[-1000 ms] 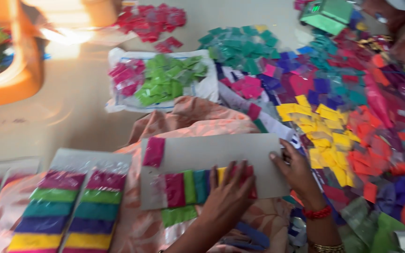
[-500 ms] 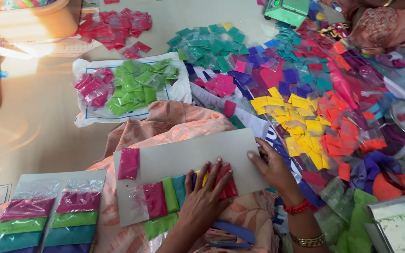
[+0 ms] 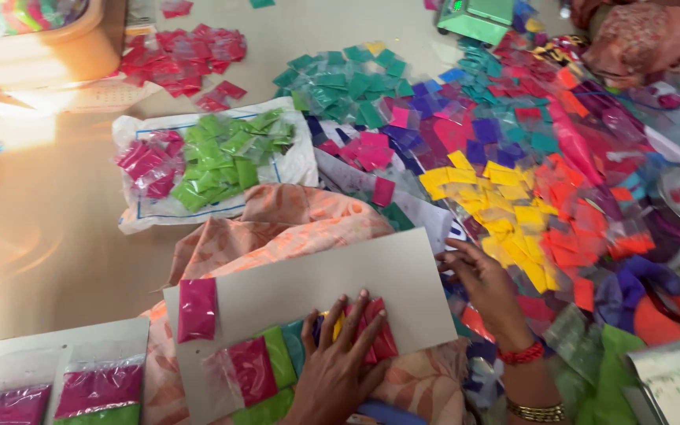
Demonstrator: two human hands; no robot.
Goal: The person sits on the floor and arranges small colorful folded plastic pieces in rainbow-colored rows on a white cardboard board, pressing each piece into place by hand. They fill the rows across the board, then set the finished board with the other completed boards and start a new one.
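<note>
L hand flat on packets, R hand steadies grey card.

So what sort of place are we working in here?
Probably a home or small workshop floor where coloured powder packets are packed by hand: sorted yellow packets and green packets on the floor, grey card under left hand.

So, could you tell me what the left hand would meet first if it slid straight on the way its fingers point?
Probably bare grey card: the left hand lies on the packets, fingers pointing up the card.
</note>
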